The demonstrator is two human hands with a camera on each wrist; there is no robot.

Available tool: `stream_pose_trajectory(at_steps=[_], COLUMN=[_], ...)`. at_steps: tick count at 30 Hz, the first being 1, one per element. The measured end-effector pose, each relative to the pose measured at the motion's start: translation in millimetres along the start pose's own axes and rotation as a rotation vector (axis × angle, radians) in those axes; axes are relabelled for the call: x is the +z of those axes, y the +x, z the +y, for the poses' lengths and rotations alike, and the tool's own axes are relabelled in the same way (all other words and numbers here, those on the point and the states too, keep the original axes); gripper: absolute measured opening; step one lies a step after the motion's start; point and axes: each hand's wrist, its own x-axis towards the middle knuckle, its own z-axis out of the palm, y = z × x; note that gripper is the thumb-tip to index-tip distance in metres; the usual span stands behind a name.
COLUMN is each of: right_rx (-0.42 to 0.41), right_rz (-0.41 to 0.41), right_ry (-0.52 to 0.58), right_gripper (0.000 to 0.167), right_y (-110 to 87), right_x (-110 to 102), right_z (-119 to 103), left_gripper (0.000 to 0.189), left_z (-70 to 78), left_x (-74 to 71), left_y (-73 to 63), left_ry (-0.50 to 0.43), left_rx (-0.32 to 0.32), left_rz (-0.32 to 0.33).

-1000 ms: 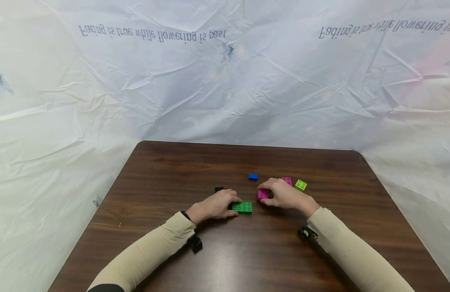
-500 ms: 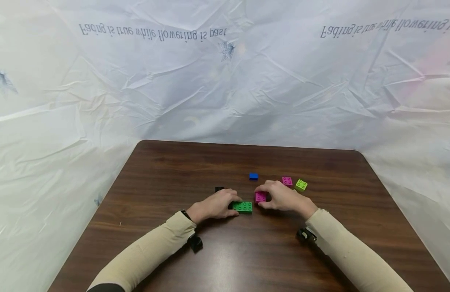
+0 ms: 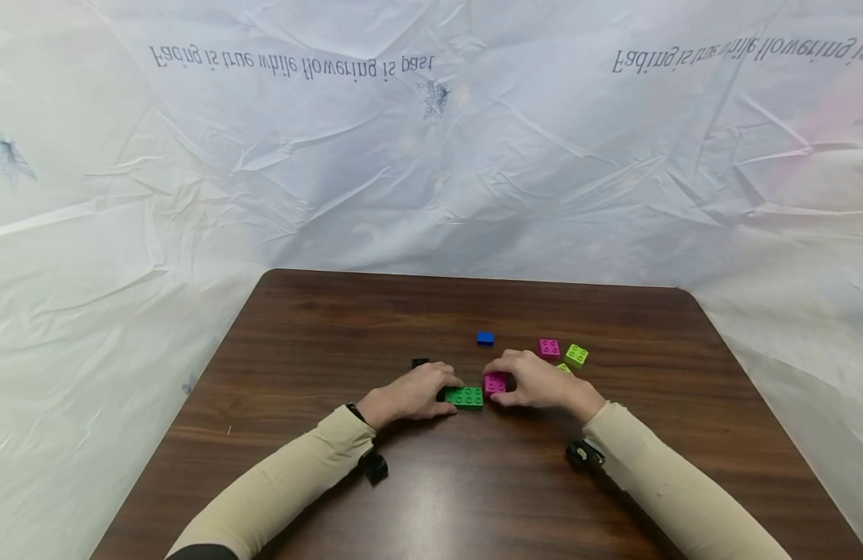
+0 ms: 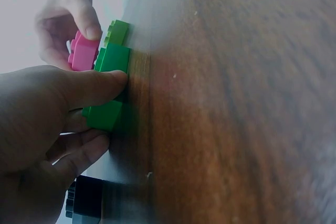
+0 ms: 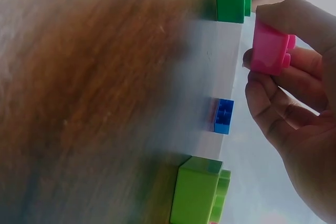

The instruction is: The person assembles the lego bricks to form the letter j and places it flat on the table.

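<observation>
My left hand (image 3: 415, 391) grips the left part of a long green toy brick (image 3: 470, 399), which lies studs up on the table; the thumb is on its near side in the left wrist view. Between the thumb and fingers of my right hand (image 3: 543, 381) is a square pink brick (image 5: 269, 48), pinched by its sides. It is held raised above the tabletop, close to the right end of the green brick. A black brick (image 4: 88, 198) lies just beyond my left hand, partly hidden by it in the head view.
On the wooden table (image 3: 347, 311), a blue brick (image 3: 485, 338) lies farther back. A second pink brick (image 3: 549, 347) and a lime brick (image 3: 577, 355) sit beyond my right hand, which partly covers another lime brick (image 3: 563, 368). A white sheet (image 3: 375, 179) hangs behind the table.
My right hand has moved left and a little nearer with the pink brick, bringing it beside the green brick. A lime brick behind that hand has come into view. My left hand stays put.
</observation>
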Motion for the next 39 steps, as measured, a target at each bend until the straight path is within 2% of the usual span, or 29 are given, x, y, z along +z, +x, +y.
stream_pose_trajectory(at_steps=[17, 26, 39], right_rx=[-0.040, -0.065, -0.081], right_rz=[-0.004, 0.018, 0.006], right_ry=[0.041, 0.046, 0.049], right_gripper=[0.037, 0.037, 0.040], right_y=[1.4, 2.4, 6.5], right_x=[5, 9, 13], right_z=[-1, -2, -5], left_gripper=[0.045, 0.045, 0.045], left_z=[-1.7, -2.2, -4.4], left_x=[0.4, 0.0, 3.3], left_y=[1.8, 1.7, 2.3], left_ry=[-0.010, -0.020, -0.013], left_rx=[-0.020, -0.018, 0.000], left_rz=[-0.017, -0.007, 0.009])
